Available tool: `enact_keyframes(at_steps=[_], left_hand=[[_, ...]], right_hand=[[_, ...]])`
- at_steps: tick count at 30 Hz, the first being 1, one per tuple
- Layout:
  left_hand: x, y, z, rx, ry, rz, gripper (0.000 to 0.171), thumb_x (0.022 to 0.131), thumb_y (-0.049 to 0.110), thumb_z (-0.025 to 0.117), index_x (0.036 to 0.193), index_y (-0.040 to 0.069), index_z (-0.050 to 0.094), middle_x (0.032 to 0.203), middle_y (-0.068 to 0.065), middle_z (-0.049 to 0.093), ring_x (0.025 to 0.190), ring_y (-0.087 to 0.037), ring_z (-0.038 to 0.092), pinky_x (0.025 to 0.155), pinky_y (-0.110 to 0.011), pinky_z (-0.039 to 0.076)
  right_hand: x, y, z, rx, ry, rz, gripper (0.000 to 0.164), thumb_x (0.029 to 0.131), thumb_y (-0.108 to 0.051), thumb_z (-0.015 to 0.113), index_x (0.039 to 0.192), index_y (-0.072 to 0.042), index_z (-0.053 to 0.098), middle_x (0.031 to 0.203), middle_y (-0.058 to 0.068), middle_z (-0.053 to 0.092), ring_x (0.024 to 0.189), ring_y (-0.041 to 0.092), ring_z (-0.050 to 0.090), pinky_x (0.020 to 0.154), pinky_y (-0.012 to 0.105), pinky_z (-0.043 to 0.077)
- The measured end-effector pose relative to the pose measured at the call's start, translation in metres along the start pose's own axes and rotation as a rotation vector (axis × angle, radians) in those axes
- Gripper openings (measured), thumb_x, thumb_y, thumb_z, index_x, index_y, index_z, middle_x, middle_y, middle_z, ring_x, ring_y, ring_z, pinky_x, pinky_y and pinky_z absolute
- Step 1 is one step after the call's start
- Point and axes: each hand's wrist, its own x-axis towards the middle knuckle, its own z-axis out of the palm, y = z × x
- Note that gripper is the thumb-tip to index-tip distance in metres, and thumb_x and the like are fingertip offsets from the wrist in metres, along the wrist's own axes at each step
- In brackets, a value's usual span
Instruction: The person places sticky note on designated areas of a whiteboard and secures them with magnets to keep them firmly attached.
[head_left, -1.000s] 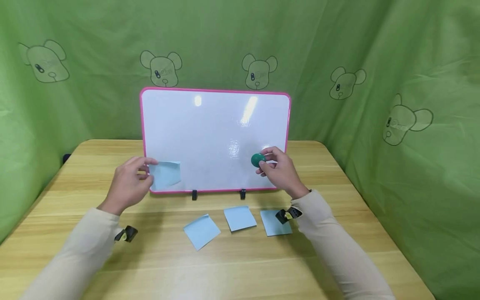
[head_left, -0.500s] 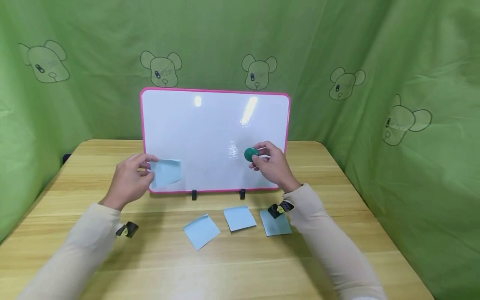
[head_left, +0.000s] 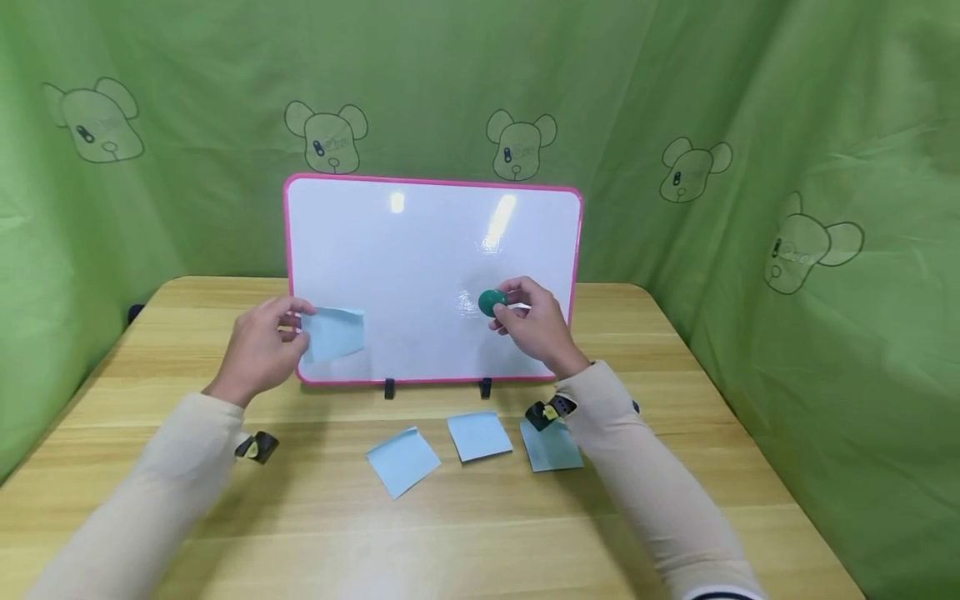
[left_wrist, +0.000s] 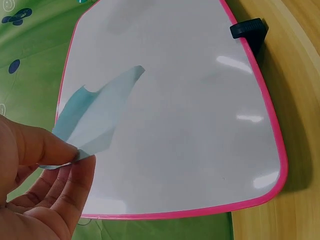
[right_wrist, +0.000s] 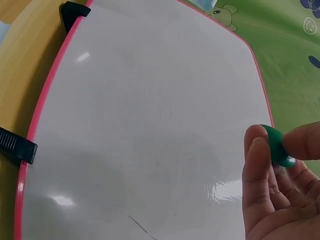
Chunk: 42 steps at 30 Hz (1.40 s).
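Note:
My left hand (head_left: 264, 348) pinches a light blue sticky note (head_left: 335, 335) by its left edge, in front of the lower left of a pink-framed whiteboard (head_left: 420, 267). The left wrist view shows that sticky note (left_wrist: 97, 117) bent and held between thumb and fingers. In my right hand (head_left: 534, 321) is a round green magnet (head_left: 492, 302), gripped between thumb and fingers before the board's right half. Seen from the right wrist, the green magnet (right_wrist: 276, 146) appears edge-on, apart from the board surface.
Three more blue notes lie on the wooden table: a left note (head_left: 403, 462), a middle note (head_left: 480, 437) and a right note (head_left: 551, 446), partly under the right wrist strap. Black feet (head_left: 389, 389) support the whiteboard. A green curtain (head_left: 427, 83) hangs behind.
My right hand has moved left and slightly up with the green magnet. My left hand has raised its sticky note a little. The notes on the table stay put.

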Motion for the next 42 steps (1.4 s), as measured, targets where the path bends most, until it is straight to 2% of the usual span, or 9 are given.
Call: enact_keyframes(at_steps=[10,18,28,36,42], left_hand=[[0.008,-0.004,0.003,0.006,0.038,0.015,0.028,0.083,-0.009,0.054,0.109,-0.003,0.061,0.108,-0.021,0.059,0.093,-0.038,0.064,0.080,-0.045,0.057],[0.018,-0.001,0.002,-0.005,0.087,0.076,0.027,0.081,-0.010,0.053,0.106,-0.005,0.061,0.105,-0.021,0.060,0.089,-0.036,0.064,0.078,-0.045,0.057],[0.020,0.000,0.002,-0.014,0.098,0.065,0.027,0.080,-0.010,0.055,0.105,-0.004,0.062,0.102,-0.022,0.061,0.086,-0.036,0.065,0.076,-0.045,0.057],[0.020,0.001,0.001,-0.003,0.099,0.076,0.027,0.080,-0.008,0.055,0.107,-0.004,0.062,0.102,-0.021,0.060,0.086,-0.036,0.064,0.075,-0.046,0.057],[0.022,0.003,0.000,-0.008,0.080,0.040,0.029,0.081,-0.006,0.057,0.110,-0.003,0.060,0.105,-0.020,0.058,0.090,-0.037,0.063,0.077,-0.047,0.057]], right_hand=[[0.007,-0.004,0.008,0.007,0.020,-0.015,0.020,0.094,-0.003,0.058,0.113,0.000,0.055,0.104,0.016,0.061,0.079,0.025,0.067,0.075,0.032,0.058],[0.015,-0.006,0.010,0.027,0.030,-0.037,0.020,0.094,-0.003,0.058,0.113,0.001,0.055,0.105,0.016,0.062,0.078,0.024,0.068,0.073,0.032,0.058],[0.019,-0.005,0.015,0.024,0.018,-0.009,0.020,0.094,-0.005,0.058,0.113,0.000,0.055,0.106,0.015,0.062,0.080,0.024,0.068,0.075,0.032,0.057],[0.022,-0.003,0.019,0.003,0.016,-0.048,0.017,0.094,-0.005,0.058,0.111,-0.001,0.056,0.102,0.013,0.062,0.079,0.024,0.067,0.075,0.032,0.057],[0.028,-0.003,0.022,0.009,0.014,-0.083,0.018,0.093,-0.005,0.060,0.109,0.000,0.057,0.099,0.014,0.063,0.075,0.023,0.066,0.068,0.030,0.055]])
